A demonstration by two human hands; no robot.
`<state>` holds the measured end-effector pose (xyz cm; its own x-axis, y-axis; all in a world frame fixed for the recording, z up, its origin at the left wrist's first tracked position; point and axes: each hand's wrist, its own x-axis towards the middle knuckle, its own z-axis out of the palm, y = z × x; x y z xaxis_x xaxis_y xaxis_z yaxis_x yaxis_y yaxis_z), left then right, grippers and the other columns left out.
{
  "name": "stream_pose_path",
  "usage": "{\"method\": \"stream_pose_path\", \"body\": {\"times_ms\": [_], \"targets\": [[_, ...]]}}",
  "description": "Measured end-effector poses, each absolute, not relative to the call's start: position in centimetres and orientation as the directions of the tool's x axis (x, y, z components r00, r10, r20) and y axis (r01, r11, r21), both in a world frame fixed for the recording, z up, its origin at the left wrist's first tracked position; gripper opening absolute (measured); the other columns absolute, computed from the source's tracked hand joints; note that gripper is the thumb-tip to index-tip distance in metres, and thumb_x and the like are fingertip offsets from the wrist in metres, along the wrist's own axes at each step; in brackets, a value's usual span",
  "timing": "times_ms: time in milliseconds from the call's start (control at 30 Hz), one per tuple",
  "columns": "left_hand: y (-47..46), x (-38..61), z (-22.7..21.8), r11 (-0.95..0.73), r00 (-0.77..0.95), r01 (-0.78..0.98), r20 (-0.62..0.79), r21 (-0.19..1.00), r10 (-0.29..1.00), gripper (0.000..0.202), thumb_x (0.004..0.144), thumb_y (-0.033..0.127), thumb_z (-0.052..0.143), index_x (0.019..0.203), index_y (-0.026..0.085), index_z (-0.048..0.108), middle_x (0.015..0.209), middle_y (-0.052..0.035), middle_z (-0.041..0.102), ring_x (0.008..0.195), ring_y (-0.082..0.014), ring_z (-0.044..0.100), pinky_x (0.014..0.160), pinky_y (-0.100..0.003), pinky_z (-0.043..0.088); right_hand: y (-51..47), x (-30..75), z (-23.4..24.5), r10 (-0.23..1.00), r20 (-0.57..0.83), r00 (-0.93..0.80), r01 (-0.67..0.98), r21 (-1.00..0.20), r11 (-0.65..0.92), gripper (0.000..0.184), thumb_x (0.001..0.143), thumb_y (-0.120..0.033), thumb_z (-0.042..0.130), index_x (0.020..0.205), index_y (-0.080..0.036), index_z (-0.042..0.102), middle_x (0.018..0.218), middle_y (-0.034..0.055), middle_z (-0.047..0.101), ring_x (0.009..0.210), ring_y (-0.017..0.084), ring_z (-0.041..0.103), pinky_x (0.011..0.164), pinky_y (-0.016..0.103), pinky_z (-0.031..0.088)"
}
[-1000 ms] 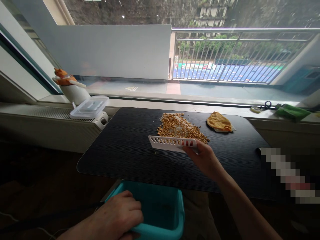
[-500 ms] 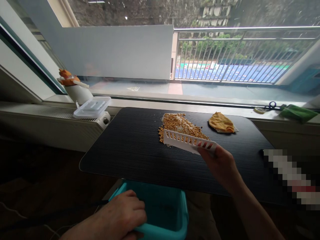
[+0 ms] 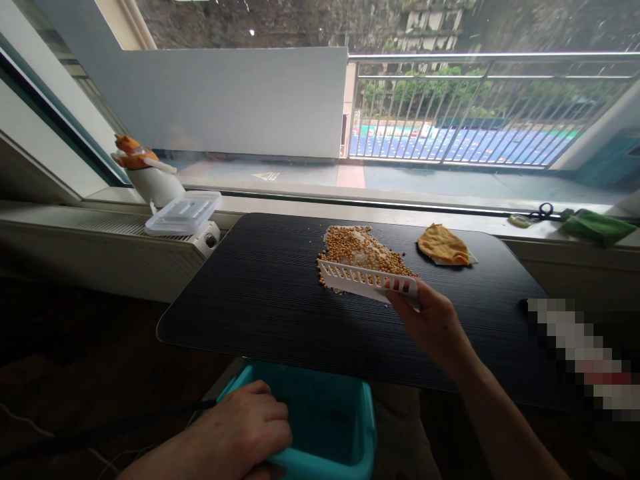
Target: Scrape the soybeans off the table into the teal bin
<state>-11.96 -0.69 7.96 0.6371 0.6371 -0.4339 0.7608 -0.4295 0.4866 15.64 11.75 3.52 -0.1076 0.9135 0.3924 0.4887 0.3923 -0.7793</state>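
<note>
The step in hand appears to be bringing a white slotted strip (image 3: 357, 289) up to the bean pile (image 3: 350, 241), which lies on the far half of the black table (image 3: 235, 310). The strip stands over the table's middle, its row of slots along the top and its long side hiding the near part of the pile; whether its lower edge touches the tabletop cannot be told. The right hand (image 3: 434, 319) grips the strip by its right end, fingers on the far side and thumb on the near. The left hand (image 3: 255, 421) is closed over the rim of a teal bin (image 3: 369, 427), just below the table's near edge. Any push with the strip would, I judge, call for a low, steady edge, since the beans are round and loose and could roll away across the table. Counted, there are two hands, one strip, one bin and one pile, its beans too many to number, with pale bits among them. One tan cloth-like piece (image 3: 443, 245) lies on the table's right part. Past the table's far right corner are one pair of scissors (image 3: 545, 212) and one green cloth (image 3: 597, 228); past its far left corner, one clear plastic case (image 3: 183, 215) sits on one radiator (image 3: 85, 247).
</note>
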Motion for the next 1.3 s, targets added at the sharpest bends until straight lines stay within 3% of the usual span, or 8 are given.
{"method": "stream_pose_path", "body": {"times_ms": [433,600,733,833,1000,1067,1200,1300], "targets": [[-1.1,-12.5,7.8,-0.405,0.629,0.762,-0.429,0.506,0.648,0.025,0.079,-0.002,0.062,0.086,0.021,0.056,0.104,0.0014,0.065,0.100,-0.0196,0.060,0.100,-0.031,0.038,12.0,15.3,3.7,0.912,0.384,-0.142,0.470,-0.785,0.403,0.014,0.087,-0.030,0.060,0.087,-0.019,0.069,0.075,0.0021,0.070,0.068,0.017,0.064,0.064,0.028,0.049],[-1.5,-13.3,7.2,-0.382,0.619,0.755,-0.386,0.533,0.684,0.027,0.078,0.000,0.064,0.090,0.023,0.057,0.109,0.0027,0.064,0.106,-0.0201,0.058,0.109,-0.034,0.028,11.8,15.8,2.9,0.939,0.329,-0.097,0.459,-0.822,0.336,0.013,0.086,-0.030,0.064,0.088,-0.020,0.071,0.078,0.0033,0.072,0.070,0.019,0.066,0.066,0.031,0.051],[-1.6,-13.3,7.4,-0.376,0.612,0.765,-0.411,0.522,0.675,0.027,0.077,-0.002,0.061,0.088,0.022,0.055,0.106,0.0022,0.064,0.103,-0.0203,0.058,0.102,-0.031,0.035,11.3,15.2,0.9,0.961,0.252,-0.109,0.352,-0.895,0.275,0.015,0.086,-0.032,0.065,0.092,-0.020,0.072,0.083,0.0042,0.074,0.076,0.020,0.068,0.072,0.032,0.053],[-1.6,-13.2,7.5,-0.382,0.619,0.759,-0.402,0.528,0.675,0.027,0.077,-0.003,0.060,0.087,0.022,0.055,0.104,0.0025,0.064,0.101,-0.0199,0.058,0.098,-0.029,0.038,9.5,15.0,0.2,0.964,0.179,-0.199,0.264,-0.937,0.229,0.017,0.088,-0.033,0.064,0.096,-0.021,0.072,0.088,0.0042,0.074,0.081,0.020,0.068,0.076,0.031,0.053],[-1.7,-13.4,7.2,-0.351,0.600,0.765,-0.401,0.540,0.692,0.026,0.079,0.000,0.065,0.089,0.023,0.058,0.104,0.0021,0.063,0.102,-0.0212,0.057,0.089,-0.027,0.041,7.1,16.3,1.8,0.882,0.062,-0.468,0.222,-0.957,0.185,0.018,0.091,-0.034,0.060,0.097,-0.022,0.071,0.091,0.0045,0.073,0.078,0.018,0.067,0.068,0.026,0.055],[-1.6,-13.3,7.1,-0.352,0.598,0.769,-0.407,0.533,0.690,0.024,0.081,0.001,0.066,0.090,0.022,0.058,0.103,0.0020,0.062,0.101,-0.0211,0.057,0.089,-0.027,0.041,7.5,16.8,2.5,0.907,0.111,-0.406,0.246,-0.943,0.225,0.016,0.090,-0.033,0.061,0.096,-0.022,0.071,0.090,0.0037,0.073,0.077,0.018,0.067,0.068,0.026,0.055],[-1.5,-13.1,7.3,-0.376,0.605,0.772,-0.412,0.512,0.681,0.024,0.081,0.001,0.066,0.088,0.021,0.056,0.105,0.0017,0.063,0.102,-0.0207,0.057,0.093,-0.029,0.039,10.3,16.4,3.3,0.936,0.340,-0.093,0.395,-0.850,0.348,0.012,0.088,-0.030,0.064,0.093,-0.022,0.071,0.084,0.0028,0.073,0.076,0.019,0.067,0.071,0.029,0.054],[-1.4,-12.9,7.6,-0.395,0.619,0.762,-0.398,0.513,0.677,0.024,0.080,0.001,0.064,0.087,0.022,0.055,0.105,0.0024,0.064,0.099,-0.0200,0.058,0.095,-0.031,0.039,12.1,15.3,3.7,0.898,0.436,-0.050,0.463,-0.787,0.408,0.014,0.087,-0.030,0.063,0.094,-0.020,0.069,0.084,0.0037,0.073,0.074,0.019,0.067,0.070,0.030,0.053]]}}
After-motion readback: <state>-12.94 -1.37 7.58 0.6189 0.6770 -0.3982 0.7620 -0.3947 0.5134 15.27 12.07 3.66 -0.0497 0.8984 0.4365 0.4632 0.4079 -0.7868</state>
